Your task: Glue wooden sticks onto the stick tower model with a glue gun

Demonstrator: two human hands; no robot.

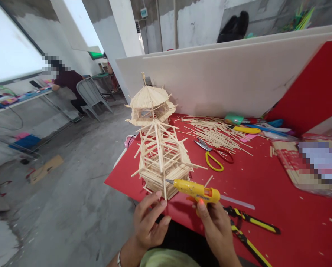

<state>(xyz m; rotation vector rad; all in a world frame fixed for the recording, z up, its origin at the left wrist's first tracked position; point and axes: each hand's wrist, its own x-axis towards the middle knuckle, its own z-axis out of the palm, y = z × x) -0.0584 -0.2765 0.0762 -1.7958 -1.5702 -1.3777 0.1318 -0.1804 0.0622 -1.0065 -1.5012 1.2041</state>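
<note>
My right hand [217, 224] grips a yellow hot glue gun [196, 190], its thumb beside a small red light. The gun's metal nozzle points left and meets or nearly meets an upright stick [165, 187] at the near corner of a pagoda-like model built of thin wooden sticks [166, 157]. A clear glue stick [238, 202] juts from the gun's back. My left hand [150, 220] is at the foot of that upright stick, fingers apart, fingertips at or just touching its lower end. Behind, a roofed tower part [149, 97] of the same sticks rises.
On the red tabletop [266, 181] lie scissors [213, 154], black-and-yellow pliers [255, 222], a pile of loose sticks [213, 131] and a yellow cutter [246, 129]. A bagged bundle [288, 163] is at right. White boards [210, 74] stand behind. A person [68, 81] sits far left.
</note>
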